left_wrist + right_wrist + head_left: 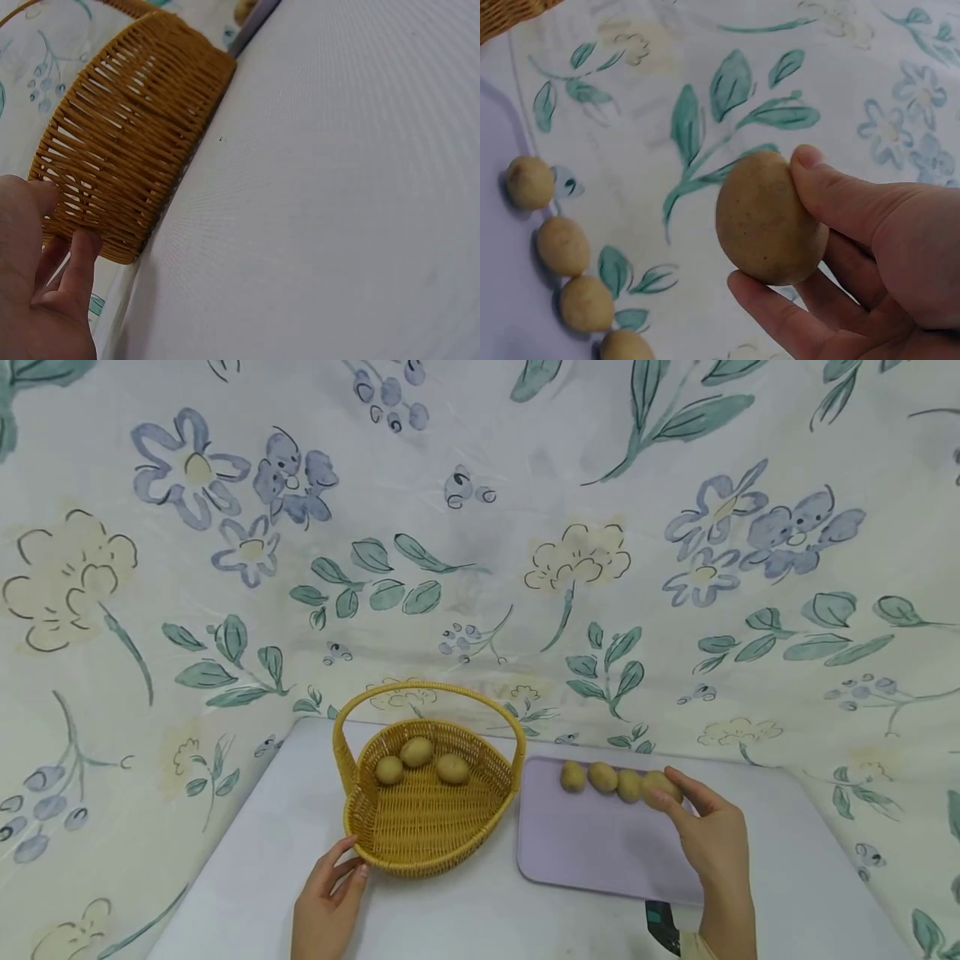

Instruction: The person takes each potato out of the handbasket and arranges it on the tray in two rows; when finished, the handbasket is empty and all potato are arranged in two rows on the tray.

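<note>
left hand [327, 902]: relaxed fingers touching basket [420, 843] near rim
right hand [712, 843]: pinching potato [769, 217] over board's [592, 852] far edge

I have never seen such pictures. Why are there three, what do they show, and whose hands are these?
There is no machine here: a person wears three cameras. The wide picture comes from the head and looks down at a table before a flowered cloth. The other two come from the wrists. On the table stand a basket with three potatoes inside and a lilac board with a row of potatoes. The left hand touches the basket's outer wall. The right hand holds one potato at the end of the row.
</note>
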A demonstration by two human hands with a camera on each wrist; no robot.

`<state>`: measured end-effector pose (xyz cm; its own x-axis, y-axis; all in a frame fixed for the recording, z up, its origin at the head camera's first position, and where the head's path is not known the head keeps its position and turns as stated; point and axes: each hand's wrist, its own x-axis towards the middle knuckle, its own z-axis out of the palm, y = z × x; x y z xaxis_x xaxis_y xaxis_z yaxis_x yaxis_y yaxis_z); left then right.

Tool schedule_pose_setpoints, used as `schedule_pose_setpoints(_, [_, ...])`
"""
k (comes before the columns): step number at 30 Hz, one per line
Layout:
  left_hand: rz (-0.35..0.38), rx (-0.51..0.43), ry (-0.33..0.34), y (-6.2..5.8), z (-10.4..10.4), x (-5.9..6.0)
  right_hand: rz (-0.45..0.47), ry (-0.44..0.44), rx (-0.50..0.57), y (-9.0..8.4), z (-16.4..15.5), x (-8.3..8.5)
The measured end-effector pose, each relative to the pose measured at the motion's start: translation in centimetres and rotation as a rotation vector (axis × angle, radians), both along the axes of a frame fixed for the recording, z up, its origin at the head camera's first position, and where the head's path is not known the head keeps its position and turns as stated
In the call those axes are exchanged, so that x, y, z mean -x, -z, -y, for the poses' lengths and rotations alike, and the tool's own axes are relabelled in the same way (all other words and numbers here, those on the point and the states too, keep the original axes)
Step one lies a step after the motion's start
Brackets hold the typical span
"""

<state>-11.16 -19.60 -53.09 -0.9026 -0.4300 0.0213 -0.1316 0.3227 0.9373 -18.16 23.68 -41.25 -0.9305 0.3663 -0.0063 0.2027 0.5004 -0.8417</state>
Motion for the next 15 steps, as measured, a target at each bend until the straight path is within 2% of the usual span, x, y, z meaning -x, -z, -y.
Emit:
schedule_pose_setpoints(11, [0.019, -0.005, -0.003, 0.0, 0.1, 0.0, -0.024, 0.205, -0.057, 4.7, -2.1, 1.1])
schedule_pose_setpoints(15, [0.014, -0.002, -0.010, 0.0, 0.1, -0.1, -0.011, 0.231, -0.068, 6.1, -2.7, 1.3])
